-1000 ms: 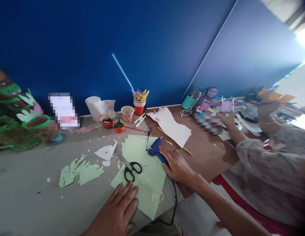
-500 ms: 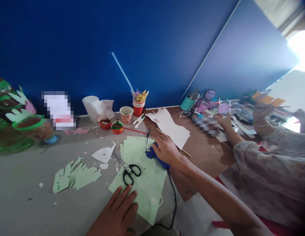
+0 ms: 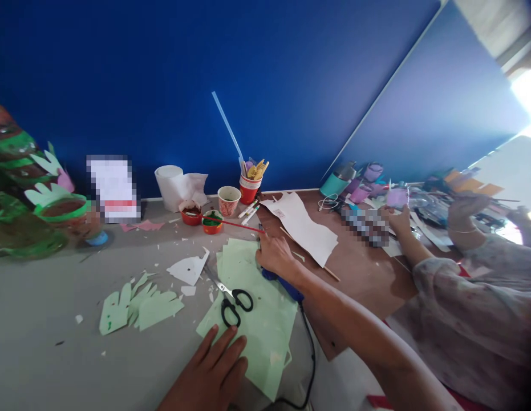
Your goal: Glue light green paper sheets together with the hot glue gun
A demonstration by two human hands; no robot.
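My left hand (image 3: 214,371) lies flat with fingers stretched on the near edge of a stack of pale green paper (image 3: 265,325). Black-handled scissors (image 3: 233,302) rest on that stack just beyond its fingertips. My right hand (image 3: 274,254) reaches across the far edge of the stack, fingers curled down on a black pen (image 3: 260,228), of which only the tip shows above the knuckles. A blue glue gun (image 3: 286,285) lies under my right wrist, and its black cord (image 3: 311,354) runs off the table edge.
Green cut-out leaves (image 3: 137,302) and a white scrap (image 3: 189,268) lie to the left. At the back stand a red cup of markers (image 3: 249,191), a paper cup (image 3: 228,200), two small orange bowls (image 3: 201,218) and a tissue roll (image 3: 171,185). Another person (image 3: 462,297) works at the right.
My right hand has left the glue gun's handle and moved forward and left over the black pen, which is now mostly covered. My left hand has stayed flat on the paper.
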